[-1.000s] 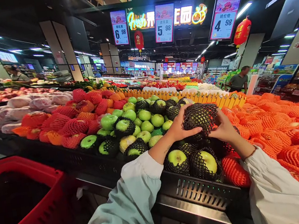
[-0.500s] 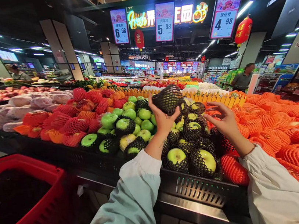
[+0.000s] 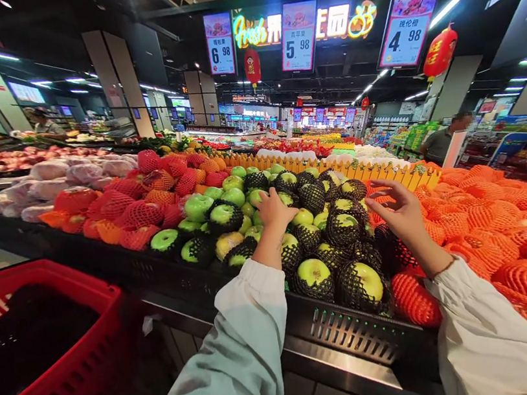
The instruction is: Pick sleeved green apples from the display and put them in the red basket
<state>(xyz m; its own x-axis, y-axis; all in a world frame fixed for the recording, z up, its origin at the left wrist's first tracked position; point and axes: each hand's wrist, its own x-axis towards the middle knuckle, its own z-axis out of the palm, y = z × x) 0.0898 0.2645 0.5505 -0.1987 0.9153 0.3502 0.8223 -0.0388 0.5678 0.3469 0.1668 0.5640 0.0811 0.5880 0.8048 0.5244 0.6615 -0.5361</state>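
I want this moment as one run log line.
left hand: over green apples; grip unclear; right hand: raised, empty; red basket: at left

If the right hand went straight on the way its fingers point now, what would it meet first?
Most likely the black-netted green apple just left of the right hand in the picture; depth is unclear, so it might pass above.

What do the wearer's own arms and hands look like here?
The left hand and right hand wear no gloves. The left sleeve looks pale blue-green, whiter near the cuff; the right sleeve looks off-white. Both are loose, with gathered cuffs. A small mark shows on the left wrist.
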